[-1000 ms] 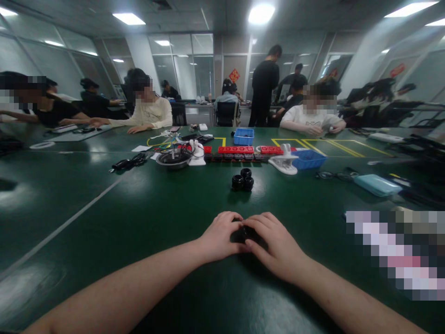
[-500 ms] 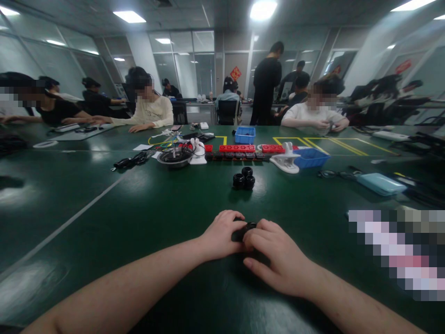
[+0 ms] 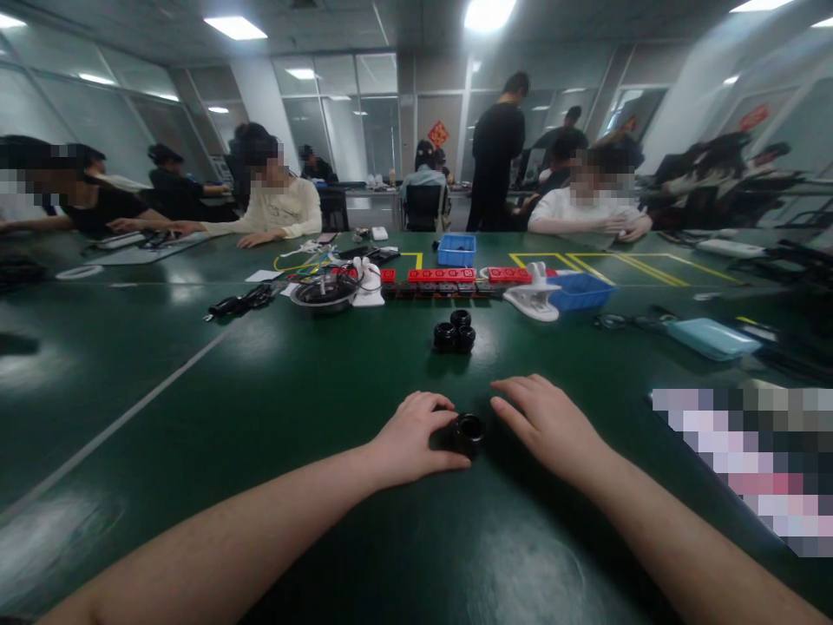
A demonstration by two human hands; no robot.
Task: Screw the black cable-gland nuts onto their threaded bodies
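A short black cylindrical piece (image 3: pixel 468 427) with a round opening at its top rests on the green table in front of me. My left hand (image 3: pixel 416 438) is curled about its left side, thumb near the front and fingers behind, closed on it. To the right of the piece, my right hand (image 3: pixel 550 421) hovers apart from it, holding nothing, its fingers stretched out. Farther up the table, three similar black pieces (image 3: pixel 454 334) are grouped close together.
Beyond the grouped pieces lie red power strips (image 3: pixel 441 275), a white clamp-like stand (image 3: pixel 537 295), blue bins (image 3: pixel 581 292) and a round dish with cables (image 3: pixel 322 293). On the right are a light blue case (image 3: pixel 714 338) and eyeglasses (image 3: pixel 612 321). Several people sit across the table.
My right hand has come off the black piece and moved right and slightly forward, its fingers straightening. The opening on top now shows. My left hand stays around the piece.
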